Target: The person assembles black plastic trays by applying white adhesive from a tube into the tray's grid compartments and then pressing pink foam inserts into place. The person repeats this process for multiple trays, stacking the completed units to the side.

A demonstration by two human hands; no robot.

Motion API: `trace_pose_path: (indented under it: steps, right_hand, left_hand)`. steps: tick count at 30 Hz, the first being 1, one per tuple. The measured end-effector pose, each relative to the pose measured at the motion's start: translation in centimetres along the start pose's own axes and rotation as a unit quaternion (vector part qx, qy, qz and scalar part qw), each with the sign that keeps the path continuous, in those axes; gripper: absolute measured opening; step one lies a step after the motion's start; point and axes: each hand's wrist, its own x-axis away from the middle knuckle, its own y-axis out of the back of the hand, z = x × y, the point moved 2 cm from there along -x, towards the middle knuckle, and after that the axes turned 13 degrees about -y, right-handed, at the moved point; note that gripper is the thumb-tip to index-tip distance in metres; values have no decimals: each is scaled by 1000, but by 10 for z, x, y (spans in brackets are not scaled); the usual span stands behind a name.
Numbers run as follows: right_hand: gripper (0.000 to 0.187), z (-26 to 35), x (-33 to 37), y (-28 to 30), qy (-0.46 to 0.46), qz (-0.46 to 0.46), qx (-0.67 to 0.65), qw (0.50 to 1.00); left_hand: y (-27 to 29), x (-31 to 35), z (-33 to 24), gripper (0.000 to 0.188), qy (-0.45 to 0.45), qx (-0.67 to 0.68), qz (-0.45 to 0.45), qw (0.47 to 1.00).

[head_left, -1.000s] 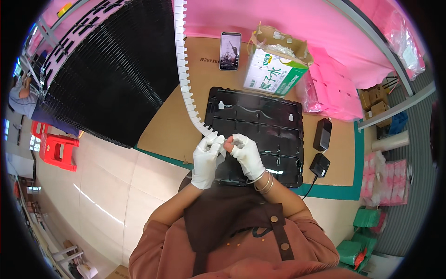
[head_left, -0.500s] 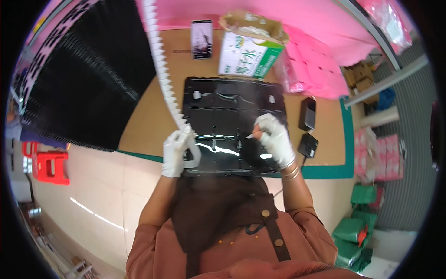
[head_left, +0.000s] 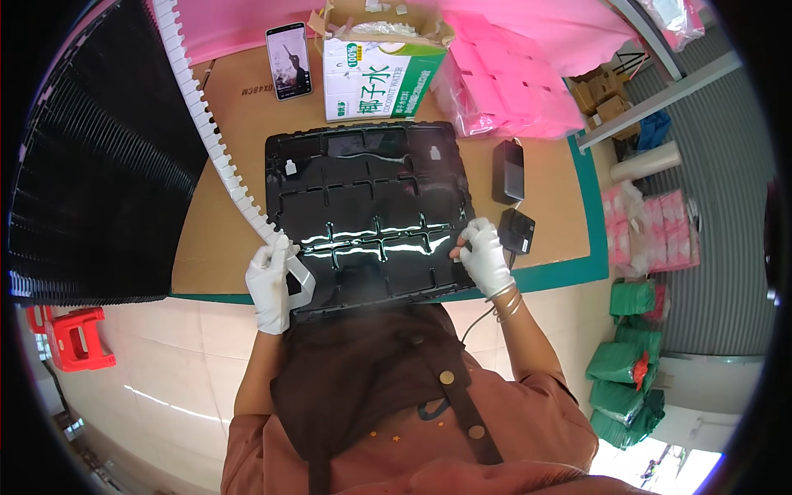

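A glossy black plastic tray (head_left: 363, 186) with moulded ribs lies in front of me, two small white labels (head_left: 290, 167) stuck near its far corners. Closed fingers of my gloved left hand (head_left: 270, 285) pinch a long white notched strip of labels (head_left: 216, 148) by the tray's near left side. That strip runs up to the far left, and its end loops below the hand. At the right edge of the tray, my gloved right hand (head_left: 487, 260) has thumb and fingers pinched around a small pale piece, apparently a label, mostly hidden by the fingertips.
Tall stacked black trays (head_left: 107, 157) stand at left. Behind the tray are a phone (head_left: 289, 62), an open carton (head_left: 375, 78) and pink packages (head_left: 511, 74). Two black devices (head_left: 508, 172) with a cable sit at right. Red stools (head_left: 78, 338) are on the floor.
My right hand has moved from over the tray to its right edge. The left hand keeps its hold on the strip. The whole view has shifted, so the table things appear further left.
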Motion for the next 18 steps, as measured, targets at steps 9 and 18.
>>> trace_pose_path:
  steps: [9,18]
  right_hand:
    - [31,1,1,14,44,57,66,995]
    - [30,-10,-3,18,46,102,27,993]
  left_hand:
    - [0,1,5,24,-34,-15,-5,999]
    - [0,1,1,23,-19,-20,-7,1000]
